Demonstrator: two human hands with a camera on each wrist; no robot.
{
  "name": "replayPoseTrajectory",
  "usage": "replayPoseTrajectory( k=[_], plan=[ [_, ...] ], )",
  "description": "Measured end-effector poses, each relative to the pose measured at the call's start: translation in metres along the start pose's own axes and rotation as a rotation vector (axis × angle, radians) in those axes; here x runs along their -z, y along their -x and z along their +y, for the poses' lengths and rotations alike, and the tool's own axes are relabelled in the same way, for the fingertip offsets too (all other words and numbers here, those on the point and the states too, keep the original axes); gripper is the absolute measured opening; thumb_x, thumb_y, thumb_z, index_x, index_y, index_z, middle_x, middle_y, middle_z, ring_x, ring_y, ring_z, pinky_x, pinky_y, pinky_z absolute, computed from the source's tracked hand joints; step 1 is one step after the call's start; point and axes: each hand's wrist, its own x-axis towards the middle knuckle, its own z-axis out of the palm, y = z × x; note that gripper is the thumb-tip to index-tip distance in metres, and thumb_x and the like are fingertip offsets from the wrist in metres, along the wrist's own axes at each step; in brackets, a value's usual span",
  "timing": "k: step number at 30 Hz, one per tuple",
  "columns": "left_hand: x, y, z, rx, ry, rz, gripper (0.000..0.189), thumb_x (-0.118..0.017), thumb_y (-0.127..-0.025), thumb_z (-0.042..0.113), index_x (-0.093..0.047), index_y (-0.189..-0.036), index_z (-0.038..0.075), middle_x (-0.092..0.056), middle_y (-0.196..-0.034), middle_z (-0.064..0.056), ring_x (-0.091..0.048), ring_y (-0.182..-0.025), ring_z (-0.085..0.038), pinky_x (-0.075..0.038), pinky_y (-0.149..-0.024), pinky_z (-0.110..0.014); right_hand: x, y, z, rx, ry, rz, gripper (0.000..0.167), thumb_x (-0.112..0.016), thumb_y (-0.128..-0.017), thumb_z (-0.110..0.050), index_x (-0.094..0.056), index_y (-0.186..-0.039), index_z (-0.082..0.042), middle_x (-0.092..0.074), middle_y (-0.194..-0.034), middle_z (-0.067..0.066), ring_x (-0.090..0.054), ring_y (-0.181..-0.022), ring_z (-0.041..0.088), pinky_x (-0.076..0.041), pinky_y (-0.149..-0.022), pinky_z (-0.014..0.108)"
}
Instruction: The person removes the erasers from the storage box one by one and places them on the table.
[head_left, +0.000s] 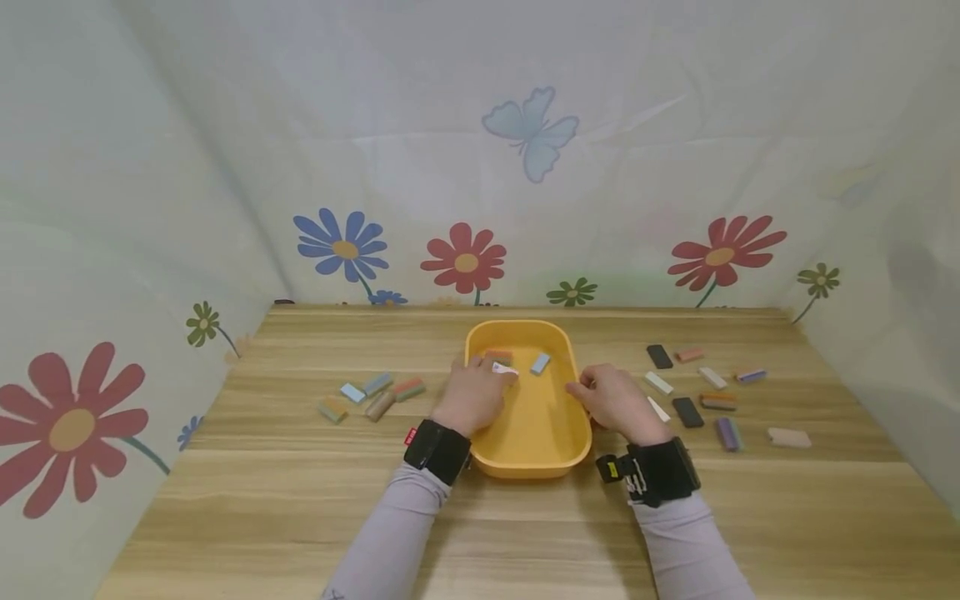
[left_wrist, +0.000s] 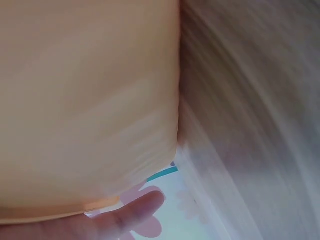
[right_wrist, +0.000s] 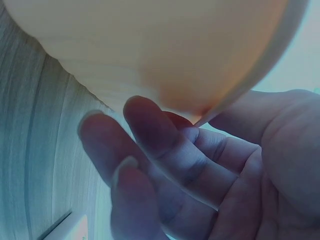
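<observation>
A yellow plastic tray [head_left: 528,417] stands on the wooden table. My left hand [head_left: 476,392] reaches over its left rim, and thumb and fingers appear to pinch a small white block [head_left: 506,370] with a printed mark. Beneath that hand, an orange-and-brown block [head_left: 498,357] lies in the tray. A light blue block [head_left: 540,363] rests on the tray floor to the right. My right hand [head_left: 611,398] grips the right rim, with the thumb inside and curled fingers against the outer wall [right_wrist: 150,50]. In the left wrist view the tray wall [left_wrist: 90,100] hides most of the left hand.
Left of the tray lie several coloured blocks, among them a green-and-red one [head_left: 409,389] and a brown one [head_left: 380,406]. More are spread on the right, including a black block [head_left: 687,412] and a beige one [head_left: 789,437]. A flowered curtain [head_left: 600,208] closes off the back.
</observation>
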Motion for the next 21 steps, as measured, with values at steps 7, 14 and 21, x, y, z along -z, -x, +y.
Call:
replayPoseTrajectory(
  k=[7,14,21],
  plan=[
    [-0.0033,0.0004,-0.0021,-0.018,0.076,0.059,0.032,-0.060,-0.094,0.017,-0.067,-0.123,0.030,-0.051,-0.140,-0.003,-0.047,-0.122,-0.026,-0.037,-0.097,-0.054,-0.0003,0.0012,0.0005,0.017,-0.012,-0.003,0.026,-0.057,-0.099,-0.022,-0.061,-0.084,-0.001,-0.055,-0.064,0.005,-0.054,-0.052,0.017,-0.042,-0.048,0.029],
    [-0.0008,0.0010,-0.0012,-0.027,0.070,0.084,0.026,-0.052,-0.101,0.018,-0.064,-0.123,0.024,-0.052,-0.140,-0.001,-0.053,-0.121,-0.025,-0.036,-0.098,-0.055,0.0006,0.0007,0.0008,0.037,0.003,0.009,0.027,-0.056,-0.099,-0.023,-0.061,-0.083,-0.001,-0.055,-0.062,0.004,-0.053,-0.050,0.017,-0.042,-0.047,0.030],
    [0.0021,0.0054,-0.0011,-0.024,0.036,0.057,0.029,-0.053,-0.101,0.019,-0.063,-0.128,0.023,-0.056,-0.134,-0.002,-0.050,-0.124,-0.023,-0.036,-0.099,-0.056,-0.0021,0.0010,0.0013,0.043,0.010,0.010,0.028,-0.056,-0.099,-0.023,-0.061,-0.082,-0.001,-0.054,-0.062,0.004,-0.053,-0.050,0.017,-0.042,-0.047,0.030]
  ],
)
